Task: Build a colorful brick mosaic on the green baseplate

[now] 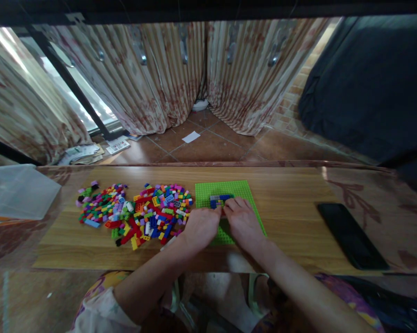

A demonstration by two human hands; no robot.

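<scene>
Your pale cloth sleeve (104,314) is nearest. From left, many loose multicoloured plastic bricks (152,222) remain unused; then your left hand (203,225) meets, at one small blue-and-grey brick structure (221,198) on the light-green studded baseplate (243,187), your right hand (245,224). Fingertips come together; what they grip, I cannot tell. Work seems early.

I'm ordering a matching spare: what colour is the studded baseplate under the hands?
Bright green; the head view shows the baseplate best.

Loose bricks (156,213) lie left of the baseplate (203,196), a phone (352,236) to its right.
</scene>
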